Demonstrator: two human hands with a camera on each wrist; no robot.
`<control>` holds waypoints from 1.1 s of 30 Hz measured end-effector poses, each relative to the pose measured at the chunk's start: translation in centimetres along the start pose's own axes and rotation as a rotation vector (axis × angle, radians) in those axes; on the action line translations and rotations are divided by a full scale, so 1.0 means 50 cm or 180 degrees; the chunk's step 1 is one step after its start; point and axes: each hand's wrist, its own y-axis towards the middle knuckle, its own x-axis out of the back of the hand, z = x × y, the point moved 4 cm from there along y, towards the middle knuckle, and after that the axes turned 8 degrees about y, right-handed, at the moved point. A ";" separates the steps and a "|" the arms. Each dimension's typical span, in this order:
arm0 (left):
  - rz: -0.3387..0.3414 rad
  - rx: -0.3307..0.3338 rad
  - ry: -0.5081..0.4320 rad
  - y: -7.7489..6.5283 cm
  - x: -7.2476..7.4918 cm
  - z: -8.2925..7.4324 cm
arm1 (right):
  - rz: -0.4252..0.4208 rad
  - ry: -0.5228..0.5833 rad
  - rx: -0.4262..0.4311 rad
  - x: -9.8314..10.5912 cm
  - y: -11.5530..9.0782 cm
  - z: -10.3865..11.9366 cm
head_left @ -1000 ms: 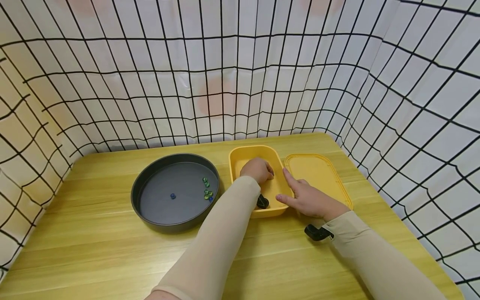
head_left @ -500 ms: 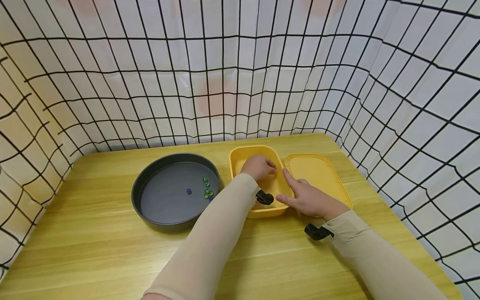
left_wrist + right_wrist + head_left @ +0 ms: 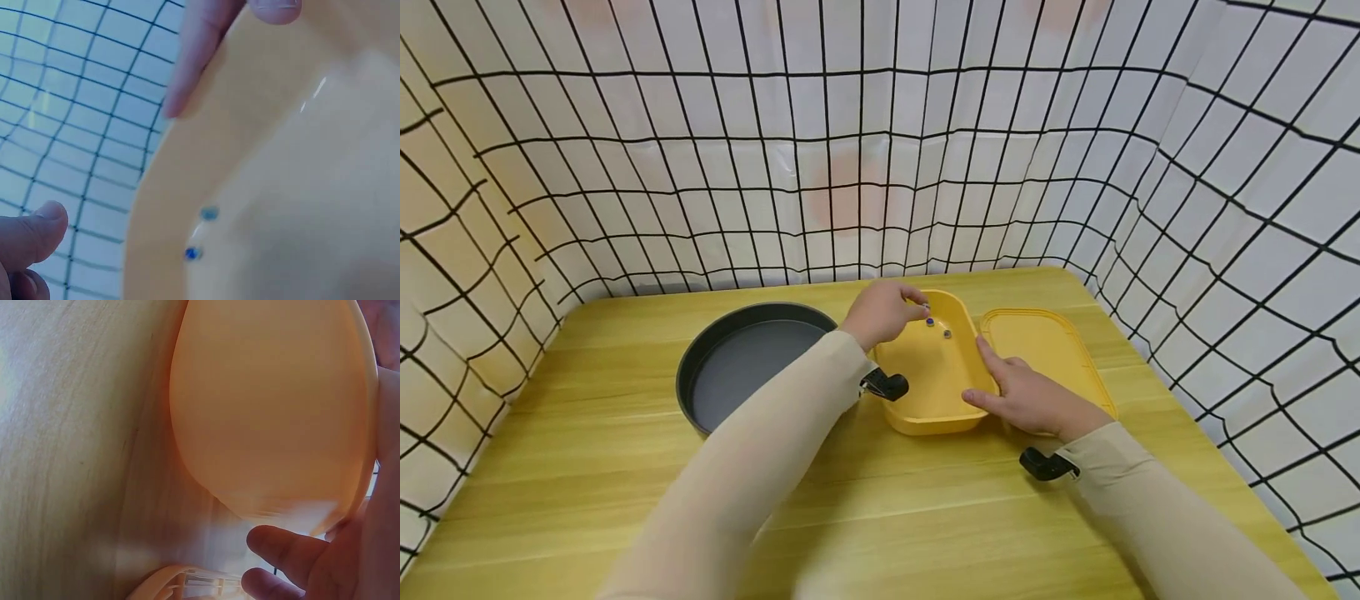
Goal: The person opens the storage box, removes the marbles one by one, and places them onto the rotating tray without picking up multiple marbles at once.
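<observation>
In the head view, my left hand [image 3: 886,313] is over the left rim of a yellow plastic box [image 3: 925,427], its fingers loosely bent. In the left wrist view, nothing shows between its thumb and fingers. Inside the box, near the far end, lie small glass marbles, among them a blue marble [image 3: 929,322] and a greyish marble [image 3: 947,333]. A bluish spot shows right by the left fingertips; whether they touch it I cannot tell. My right hand [image 3: 1028,398] holds the box's right wall, with the thumb over the rim and the fingers along the outside.
To the left stands a round dark grey pan [image 3: 752,350], partly covered by the left sleeve. A yellow lid [image 3: 1052,350] lies flat right of the box. Black wire mesh [image 3: 842,192] with white sheeting behind it encloses the wooden table [image 3: 880,517].
My left hand has moved up and left out of the box, and marbles now show inside it. The left arm now covers the pan's marbles. My right hand keeps its place.
</observation>
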 end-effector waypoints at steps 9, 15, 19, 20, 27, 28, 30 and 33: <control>-0.0066 0.0095 -0.0011 -0.076 0.102 0.089 | -0.0006 -0.0040 0.0029 0.006 -0.010 0.008; -0.0023 0.0197 0.0043 -0.114 0.131 0.176 | 0.0012 -0.0089 0.0024 0.003 -0.013 0.006; 0.0051 0.0321 -0.0128 -0.138 0.140 0.225 | 0.0017 -0.0093 0.0031 0.001 -0.015 0.005; 0.0063 0.0349 -0.0153 -0.144 0.142 0.235 | 0.0020 -0.0099 0.0028 0.001 -0.015 0.005; 0.0084 0.0464 -0.0234 -0.176 0.143 0.283 | 0.0017 -0.0117 0.0025 -0.001 -0.013 0.006; 0.0080 0.0476 -0.0242 -0.177 0.142 0.287 | 0.0019 -0.0123 0.0022 -0.001 -0.013 0.006; 0.0084 0.0494 -0.0263 -0.181 0.140 0.293 | 0.0024 -0.0137 0.0021 -0.001 -0.012 0.008; 0.0095 0.0511 -0.0316 -0.187 0.136 0.300 | 0.0031 -0.0150 0.0030 -0.001 -0.012 0.011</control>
